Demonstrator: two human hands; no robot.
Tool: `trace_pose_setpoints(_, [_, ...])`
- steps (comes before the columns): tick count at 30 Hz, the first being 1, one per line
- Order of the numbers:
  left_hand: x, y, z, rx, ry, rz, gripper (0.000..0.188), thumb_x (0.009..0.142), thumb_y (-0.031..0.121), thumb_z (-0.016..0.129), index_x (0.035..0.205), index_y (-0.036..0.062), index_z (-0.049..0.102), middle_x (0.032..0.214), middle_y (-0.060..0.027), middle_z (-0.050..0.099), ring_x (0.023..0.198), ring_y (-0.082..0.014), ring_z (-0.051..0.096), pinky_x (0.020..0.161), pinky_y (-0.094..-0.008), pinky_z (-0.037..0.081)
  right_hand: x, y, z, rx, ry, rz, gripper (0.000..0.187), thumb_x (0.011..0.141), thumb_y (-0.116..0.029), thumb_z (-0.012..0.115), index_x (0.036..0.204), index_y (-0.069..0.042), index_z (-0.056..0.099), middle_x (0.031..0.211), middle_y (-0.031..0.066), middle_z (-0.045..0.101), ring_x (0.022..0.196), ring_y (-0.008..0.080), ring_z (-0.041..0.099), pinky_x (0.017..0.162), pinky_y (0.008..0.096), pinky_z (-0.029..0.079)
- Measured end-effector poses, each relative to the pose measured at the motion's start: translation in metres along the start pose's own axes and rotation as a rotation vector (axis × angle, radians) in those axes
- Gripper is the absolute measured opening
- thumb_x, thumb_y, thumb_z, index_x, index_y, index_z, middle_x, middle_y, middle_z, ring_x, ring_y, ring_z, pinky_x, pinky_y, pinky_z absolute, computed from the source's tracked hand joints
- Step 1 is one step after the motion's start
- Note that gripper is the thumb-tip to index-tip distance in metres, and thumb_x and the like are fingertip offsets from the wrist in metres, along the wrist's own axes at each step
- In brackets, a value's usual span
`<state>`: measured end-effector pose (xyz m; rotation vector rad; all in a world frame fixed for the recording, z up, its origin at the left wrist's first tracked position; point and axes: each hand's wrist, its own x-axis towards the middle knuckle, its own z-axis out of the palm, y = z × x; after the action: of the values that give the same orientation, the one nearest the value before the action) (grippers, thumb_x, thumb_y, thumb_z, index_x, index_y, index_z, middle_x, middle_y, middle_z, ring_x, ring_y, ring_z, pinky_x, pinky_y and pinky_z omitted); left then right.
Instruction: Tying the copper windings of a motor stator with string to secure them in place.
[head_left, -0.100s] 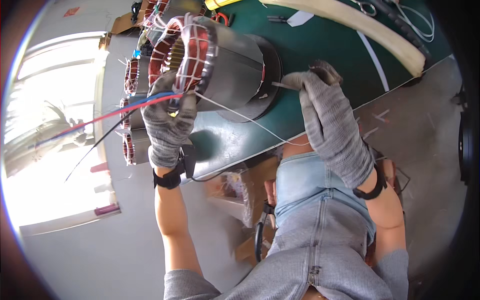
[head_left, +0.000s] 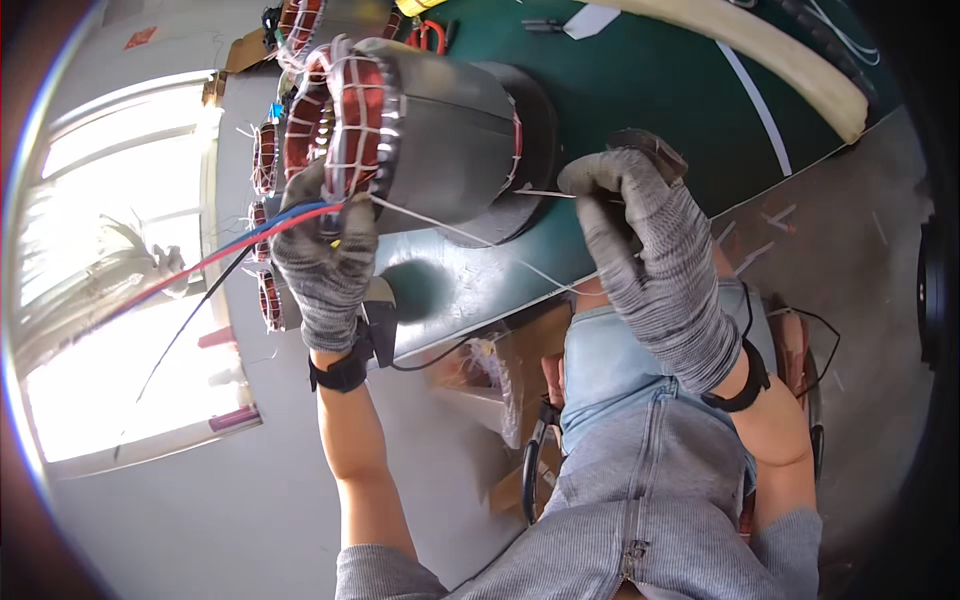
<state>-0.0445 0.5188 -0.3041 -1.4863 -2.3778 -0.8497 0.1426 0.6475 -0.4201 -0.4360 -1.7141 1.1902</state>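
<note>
A grey stator (head_left: 450, 135) lies on its side at the bench edge, its red-brown winding (head_left: 358, 120) laced with white cord. My left hand (head_left: 325, 250), in a grey knit glove, is closed at the lower edge of the winding, around the base of the blue, red and black lead wires (head_left: 250, 232). From there a white cord (head_left: 450, 228) runs slack down to the right, passing below my right hand. My gloved right hand (head_left: 650, 240) is right of the stator, thumb and forefinger pinching a thin white cord end (head_left: 548, 193) that points at the stator.
More wound stators (head_left: 265, 160) stand behind at the left. Red-handled pliers (head_left: 430, 37), a white tag (head_left: 592, 20) and a pale curved tube (head_left: 770, 50) lie on the green bench top (head_left: 640, 85). A cardboard box (head_left: 535, 360) sits below the bench edge.
My right hand has moved slightly down, and its white cord end now points more level. The stator and my left hand have shifted slightly left in view.
</note>
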Motion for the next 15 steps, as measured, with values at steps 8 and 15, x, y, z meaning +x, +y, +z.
trace_pose_setpoints(8, [0.009,0.027,0.008,0.039,0.001,-0.157,0.036,0.08,0.008,0.065,0.113,-0.0002,0.054,0.095,-0.0092,0.061,0.085,-0.0129,0.059,0.074,-0.026,0.049,0.029,-0.008,0.023,0.144,0.1,-0.093,0.019,0.081,-0.002,0.062,0.098,-0.007,0.055,0.083,0.0031,0.058,0.07,0.0118,0.059,0.067,0.0245,0.049])
trace_pose_setpoints(15, [0.016,0.035,0.007,0.059,-0.085,-0.147,0.036,0.081,0.005,0.06,0.117,0.0026,0.053,0.097,-0.0086,0.062,0.084,-0.0129,0.061,0.073,-0.0269,0.051,0.061,-0.018,0.053,-0.142,0.153,-0.338,0.038,0.074,-0.006,0.066,0.11,-0.011,0.055,0.093,0.0056,0.061,0.085,0.0236,0.061,0.076,0.0342,0.051])
